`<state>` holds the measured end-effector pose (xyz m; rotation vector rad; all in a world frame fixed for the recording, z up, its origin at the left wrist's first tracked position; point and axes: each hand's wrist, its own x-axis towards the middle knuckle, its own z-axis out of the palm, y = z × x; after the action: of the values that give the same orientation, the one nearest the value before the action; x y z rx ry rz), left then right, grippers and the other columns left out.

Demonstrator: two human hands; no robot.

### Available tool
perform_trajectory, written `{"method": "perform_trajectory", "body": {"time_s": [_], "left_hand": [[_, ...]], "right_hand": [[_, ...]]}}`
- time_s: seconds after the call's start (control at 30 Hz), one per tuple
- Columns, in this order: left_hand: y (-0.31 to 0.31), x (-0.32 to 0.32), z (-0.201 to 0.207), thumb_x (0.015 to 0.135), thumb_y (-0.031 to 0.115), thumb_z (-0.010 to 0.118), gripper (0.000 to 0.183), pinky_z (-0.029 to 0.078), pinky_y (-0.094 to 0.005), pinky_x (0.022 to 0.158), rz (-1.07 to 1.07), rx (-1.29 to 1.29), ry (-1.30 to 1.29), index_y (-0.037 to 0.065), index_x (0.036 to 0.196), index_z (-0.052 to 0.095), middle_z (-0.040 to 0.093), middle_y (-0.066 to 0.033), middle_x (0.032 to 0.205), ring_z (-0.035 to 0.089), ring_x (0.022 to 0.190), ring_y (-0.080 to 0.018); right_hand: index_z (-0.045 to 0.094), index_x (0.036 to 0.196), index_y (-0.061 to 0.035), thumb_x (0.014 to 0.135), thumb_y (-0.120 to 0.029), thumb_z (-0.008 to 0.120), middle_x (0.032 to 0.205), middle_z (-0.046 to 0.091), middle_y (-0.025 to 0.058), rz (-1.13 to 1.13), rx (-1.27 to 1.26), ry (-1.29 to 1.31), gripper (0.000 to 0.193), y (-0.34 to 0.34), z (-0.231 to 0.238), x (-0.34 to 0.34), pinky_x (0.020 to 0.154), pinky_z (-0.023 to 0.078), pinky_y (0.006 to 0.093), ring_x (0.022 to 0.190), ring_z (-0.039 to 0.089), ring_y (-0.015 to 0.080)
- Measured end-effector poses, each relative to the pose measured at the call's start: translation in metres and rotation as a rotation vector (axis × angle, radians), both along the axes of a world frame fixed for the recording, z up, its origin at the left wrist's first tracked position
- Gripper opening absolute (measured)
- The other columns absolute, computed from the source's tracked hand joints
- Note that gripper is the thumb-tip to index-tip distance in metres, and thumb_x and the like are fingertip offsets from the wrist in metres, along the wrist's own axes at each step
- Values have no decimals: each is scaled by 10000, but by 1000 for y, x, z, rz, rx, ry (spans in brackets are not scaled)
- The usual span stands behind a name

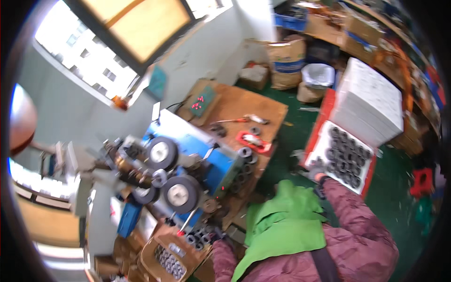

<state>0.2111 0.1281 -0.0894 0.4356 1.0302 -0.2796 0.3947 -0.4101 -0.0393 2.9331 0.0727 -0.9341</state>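
At the left edge of a white tray, the gloved right hand is seen beside rows of dark grey cylindrical parts; whether its fingers are closed on one cannot be told through the blur. The tray is set within a red-edged holder, next to a tall white block. Well apart from it, the left hand is placed just beside a cluster of grey rings, its fingers too indistinct to be judged. Beyond these rings, a machine with grey wheels is stationed beside a brown surface.
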Motion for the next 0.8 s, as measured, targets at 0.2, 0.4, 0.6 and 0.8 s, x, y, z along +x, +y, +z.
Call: {"method": "perform_trajectory", "body": {"time_s": [0.2, 0.4, 0.6, 0.8], "left_hand": [[-8, -4, 13, 727, 692, 457, 689, 372, -582, 834, 391, 218, -62, 184, 1187, 394, 427, -89, 1250, 447, 1103, -358], [-2, 41, 35, 725, 693, 457, 686, 372, -577, 836, 504, 259, -128, 178, 1174, 406, 431, -90, 1246, 450, 1098, -356], [-6, 44, 40, 724, 694, 458, 682, 373, -572, 838, 541, 228, -160, 172, 1162, 417, 435, -91, 1241, 453, 1094, -354], [-27, -3, 12, 723, 695, 458, 680, 374, -568, 839, 635, 135, -99, 167, 1151, 427, 438, -93, 1237, 455, 1090, -353]], "right_hand": [[239, 1379, -77, 700, -697, 463, 1453, 144, 132, -26, 116, 260, 946, -25, 37, 6, 1092, -20, 413, 1333, -49, 381], [265, 1357, -25, 655, -673, 570, 1427, 145, 226, -45, 157, 342, 1003, -33, 55, 18, 1088, 111, 385, 1326, 12, 412], [296, 1348, -41, 672, -709, 510, 1431, 194, 166, 55, 83, 378, 974, -39, 29, 29, 1086, 98, 420, 1320, 6, 428], [277, 1364, -87, 707, -686, 491, 1444, 136, 179, 36, 93, 507, 915, -16, 65, 34, 1088, 56, 419, 1321, -61, 416]]}}
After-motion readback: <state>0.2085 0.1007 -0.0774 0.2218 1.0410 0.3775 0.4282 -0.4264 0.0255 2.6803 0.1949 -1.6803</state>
